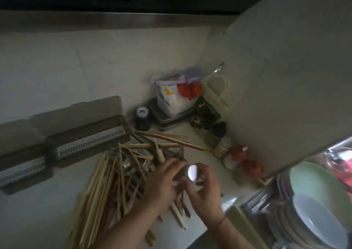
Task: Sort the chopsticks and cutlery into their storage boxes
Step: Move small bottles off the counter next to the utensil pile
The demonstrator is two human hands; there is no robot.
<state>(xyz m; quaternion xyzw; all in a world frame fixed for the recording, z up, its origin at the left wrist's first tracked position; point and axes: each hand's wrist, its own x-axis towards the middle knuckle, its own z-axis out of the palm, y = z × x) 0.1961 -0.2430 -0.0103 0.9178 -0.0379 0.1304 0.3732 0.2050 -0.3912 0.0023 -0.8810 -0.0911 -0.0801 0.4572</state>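
A big loose pile of wooden chopsticks (106, 182) mixed with some metal cutlery (131, 166) covers the pale counter. Two open grey storage boxes with white slotted inserts stand at the left, one nearer the middle (91, 140) and one at the far left (22, 167). My left hand (162, 184) and my right hand (205, 195) meet above the pile's right side. Between them is a shiny spoon (192, 172), its bowl glinting. Both hands touch it; its handle is hidden by my fingers.
A kitchen scale with bags on it (171, 104), a small dark jar (142, 118) and bottles (222, 147) crowd the back corner. A large grey cabinet (285, 77) overhangs on the right. Stacked bowls and plates (314, 210) sit at the lower right.
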